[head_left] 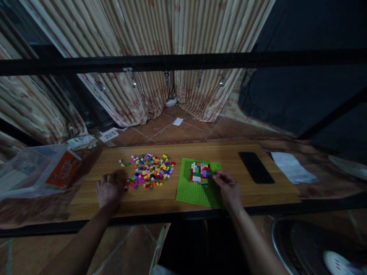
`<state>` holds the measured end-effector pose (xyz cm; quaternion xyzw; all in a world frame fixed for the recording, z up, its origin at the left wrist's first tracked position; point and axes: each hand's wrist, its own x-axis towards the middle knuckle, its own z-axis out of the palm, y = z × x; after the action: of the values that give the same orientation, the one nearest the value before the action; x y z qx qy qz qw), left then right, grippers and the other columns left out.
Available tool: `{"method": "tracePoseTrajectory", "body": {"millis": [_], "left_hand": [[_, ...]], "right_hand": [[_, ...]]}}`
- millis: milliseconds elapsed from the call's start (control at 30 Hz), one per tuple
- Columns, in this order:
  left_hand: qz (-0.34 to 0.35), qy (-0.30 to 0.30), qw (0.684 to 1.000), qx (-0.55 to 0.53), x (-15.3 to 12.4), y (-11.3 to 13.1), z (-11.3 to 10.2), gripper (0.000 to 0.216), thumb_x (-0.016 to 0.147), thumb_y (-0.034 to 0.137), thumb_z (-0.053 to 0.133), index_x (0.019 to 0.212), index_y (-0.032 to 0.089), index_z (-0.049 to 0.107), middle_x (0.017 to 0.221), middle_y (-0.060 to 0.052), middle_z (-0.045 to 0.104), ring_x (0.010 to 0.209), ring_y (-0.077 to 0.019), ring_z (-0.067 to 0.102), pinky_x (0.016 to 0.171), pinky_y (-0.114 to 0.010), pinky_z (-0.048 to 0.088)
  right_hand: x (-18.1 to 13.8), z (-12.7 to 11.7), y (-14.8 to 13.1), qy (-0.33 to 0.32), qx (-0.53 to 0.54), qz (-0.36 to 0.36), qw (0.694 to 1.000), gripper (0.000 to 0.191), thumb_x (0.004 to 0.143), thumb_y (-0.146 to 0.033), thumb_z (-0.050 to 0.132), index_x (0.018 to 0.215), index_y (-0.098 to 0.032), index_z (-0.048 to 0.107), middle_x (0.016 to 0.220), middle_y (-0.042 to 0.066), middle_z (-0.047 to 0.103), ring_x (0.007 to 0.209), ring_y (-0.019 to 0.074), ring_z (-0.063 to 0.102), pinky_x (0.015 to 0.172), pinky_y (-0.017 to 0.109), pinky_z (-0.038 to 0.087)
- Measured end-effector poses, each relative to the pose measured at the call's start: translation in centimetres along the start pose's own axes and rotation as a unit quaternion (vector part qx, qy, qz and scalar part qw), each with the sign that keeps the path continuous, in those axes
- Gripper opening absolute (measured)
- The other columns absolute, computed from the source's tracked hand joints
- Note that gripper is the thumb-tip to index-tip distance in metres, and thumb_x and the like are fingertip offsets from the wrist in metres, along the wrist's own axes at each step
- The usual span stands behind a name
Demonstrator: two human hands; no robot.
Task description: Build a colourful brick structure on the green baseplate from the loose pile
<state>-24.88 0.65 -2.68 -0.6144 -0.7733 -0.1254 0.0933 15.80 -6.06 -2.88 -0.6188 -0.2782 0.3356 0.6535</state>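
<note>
My left hand (108, 190) rests palm down on the wooden table, its fingers curled in, beside a heap of small multicoloured toy bricks (151, 170). No brick shows in it, though the underside is hidden. To the right of the heap lies a green studded baseplate (187, 193). A low block of joined bricks (200, 172), in white, red, blue, purple and other colours, stands on its upper part. At this block's right side is my right hand (228, 188), thumb and fingertips pinched together. Whatever is between them is too small to make out.
A black phone-like slab (256, 167) lies right of the baseplate, with white paper (292, 167) beyond it. On the left stands a clear plastic box (34, 168) with an orange label. A dark metal bar (183, 61) crosses ahead, before striped curtains. A round stool-like object (304, 244) is at lower right.
</note>
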Motion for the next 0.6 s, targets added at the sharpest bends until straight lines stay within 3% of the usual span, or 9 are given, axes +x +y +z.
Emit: {"method": "tracePoseTrajectory", "body": {"millis": [100, 200, 267, 333, 467, 600], "left_hand": [[-0.011, -0.003, 1.0, 0.0, -0.1, 0.0, 0.0, 0.038, 0.085, 0.024, 0.038, 0.11, 0.007, 0.061, 0.11, -0.02, 0.06, 0.102, -0.0325, 0.053, 0.088, -0.045, 0.042], [-0.021, -0.006, 1.0, -0.002, -0.2, 0.1, -0.1, 0.037, 0.086, 0.024, 0.038, 0.111, 0.007, 0.061, 0.11, -0.019, 0.06, 0.101, -0.0319, 0.053, 0.086, -0.045, 0.043], [-0.02, -0.003, 1.0, -0.007, -0.2, 0.2, -0.2, 0.038, 0.086, 0.023, 0.038, 0.113, 0.008, 0.06, 0.11, -0.019, 0.06, 0.101, -0.0313, 0.054, 0.087, -0.045, 0.043], [-0.024, 0.004, 1.0, -0.01, -0.3, 0.2, -0.1, 0.038, 0.087, 0.022, 0.038, 0.114, 0.009, 0.06, 0.11, -0.018, 0.061, 0.1, -0.0306, 0.054, 0.088, -0.044, 0.042], [-0.028, 0.016, 0.999, -0.009, -0.4, 0.0, 0.1, 0.038, 0.087, 0.022, 0.038, 0.114, 0.009, 0.061, 0.109, -0.017, 0.061, 0.099, -0.0302, 0.053, 0.088, -0.042, 0.042], [-0.025, 0.019, 0.999, -0.019, -0.6, 0.0, 0.2, 0.037, 0.087, 0.021, 0.038, 0.116, 0.012, 0.06, 0.11, -0.015, 0.061, 0.098, -0.0298, 0.053, 0.085, -0.041, 0.042]], "right_hand": [[-1.8, -0.2, -0.1, 0.01, -0.063, -0.052, 0.997, 0.033, 0.066, -0.043, 0.074, 0.086, -0.017, 0.07, 0.084, 0.007, 0.071, 0.079, 0.0205, 0.065, 0.075, 0.037, 0.051], [-4.6, 1.5, -0.9, -0.09, -0.131, -0.135, 0.978, 0.025, 0.079, -0.04, 0.063, 0.093, -0.02, 0.071, 0.096, 0.008, 0.07, 0.089, 0.0211, 0.065, 0.081, 0.037, 0.051], [-6.3, 3.7, -1.6, -0.175, -0.165, -0.177, 0.954, 0.022, 0.084, -0.036, 0.058, 0.098, -0.022, 0.07, 0.099, 0.007, 0.068, 0.087, 0.0193, 0.065, 0.08, 0.035, 0.052], [-7.2, 6.5, -2.1, -0.218, -0.197, -0.218, 0.931, 0.024, 0.088, -0.033, 0.053, 0.104, -0.023, 0.068, 0.098, 0.007, 0.067, 0.087, 0.0189, 0.064, 0.078, 0.034, 0.052], [-5.7, 12.9, -2.2, -0.251, -0.268, -0.285, 0.885, 0.036, 0.091, -0.035, 0.048, 0.121, -0.018, 0.059, 0.12, 0.012, 0.062, 0.114, 0.0232, 0.056, 0.1, 0.038, 0.044], [-2.1, 18.0, -1.1, -0.26, -0.405, -0.271, 0.833, 0.051, 0.094, -0.04, 0.042, 0.133, -0.007, 0.051, 0.139, 0.019, 0.049, 0.134, 0.0265, 0.04, 0.111, 0.04, 0.032]]}}
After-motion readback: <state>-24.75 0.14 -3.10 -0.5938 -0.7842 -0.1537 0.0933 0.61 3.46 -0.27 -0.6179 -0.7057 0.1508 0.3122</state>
